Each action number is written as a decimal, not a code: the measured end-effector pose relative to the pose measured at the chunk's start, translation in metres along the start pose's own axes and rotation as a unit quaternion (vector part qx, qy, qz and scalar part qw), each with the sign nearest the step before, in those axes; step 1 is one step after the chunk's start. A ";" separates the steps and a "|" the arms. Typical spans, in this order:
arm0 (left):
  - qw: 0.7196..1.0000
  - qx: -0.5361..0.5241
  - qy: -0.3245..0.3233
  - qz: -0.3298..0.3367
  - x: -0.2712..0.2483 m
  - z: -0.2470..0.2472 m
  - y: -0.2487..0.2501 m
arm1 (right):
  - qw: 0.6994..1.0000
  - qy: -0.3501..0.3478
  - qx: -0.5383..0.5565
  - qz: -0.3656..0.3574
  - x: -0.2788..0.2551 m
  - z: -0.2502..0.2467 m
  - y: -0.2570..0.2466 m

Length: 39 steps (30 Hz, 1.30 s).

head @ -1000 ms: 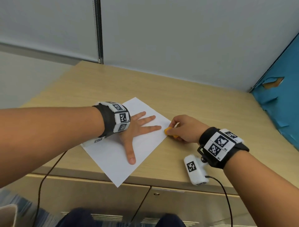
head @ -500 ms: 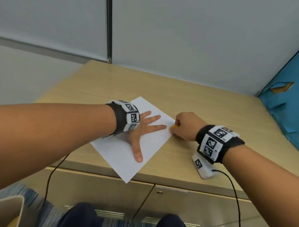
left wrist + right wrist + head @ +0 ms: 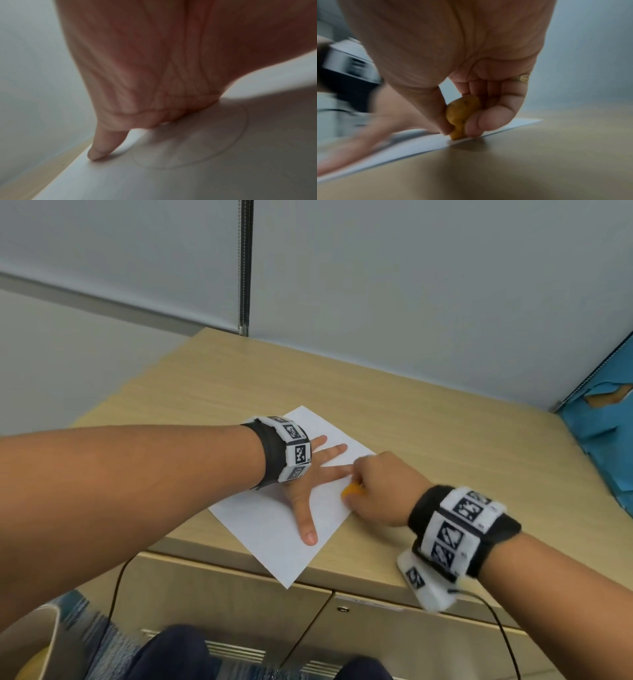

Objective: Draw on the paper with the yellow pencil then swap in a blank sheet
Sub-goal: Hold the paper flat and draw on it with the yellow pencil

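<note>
Whereas a second ago the right hand (image 3: 380, 487) worked just off the paper (image 3: 274, 529), it has now carried the yellow pencil (image 3: 462, 115), pinched between thumb and curled fingers, onto the sheet's right edge near the desk (image 3: 445, 440) front; drawing is probably beginning. The left hand (image 3: 308, 484) lies flat, fingers spread, pinning the sheet.

Wooden cabinet top (image 3: 428, 433); grey wall (image 3: 411, 285); torn blue panel (image 3: 603, 419)
</note>
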State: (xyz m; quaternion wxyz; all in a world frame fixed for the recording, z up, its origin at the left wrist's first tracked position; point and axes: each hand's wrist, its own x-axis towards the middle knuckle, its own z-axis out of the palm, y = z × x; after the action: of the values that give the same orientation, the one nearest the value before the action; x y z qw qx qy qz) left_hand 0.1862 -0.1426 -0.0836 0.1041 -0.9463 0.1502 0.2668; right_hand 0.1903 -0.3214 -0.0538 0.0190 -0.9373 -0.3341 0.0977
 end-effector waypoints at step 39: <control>1.000 -0.008 -0.002 -0.021 -0.007 -0.007 0.008 | 0.992 -0.047 0.059 -0.104 -0.025 0.010 -0.024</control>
State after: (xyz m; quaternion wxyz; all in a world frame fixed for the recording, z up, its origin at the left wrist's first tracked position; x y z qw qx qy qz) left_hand 0.1815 -0.1504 -0.0751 0.1027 -0.9493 0.1280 0.2680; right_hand 0.1540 -0.3187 -0.0564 0.0689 -0.8890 -0.4241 0.1583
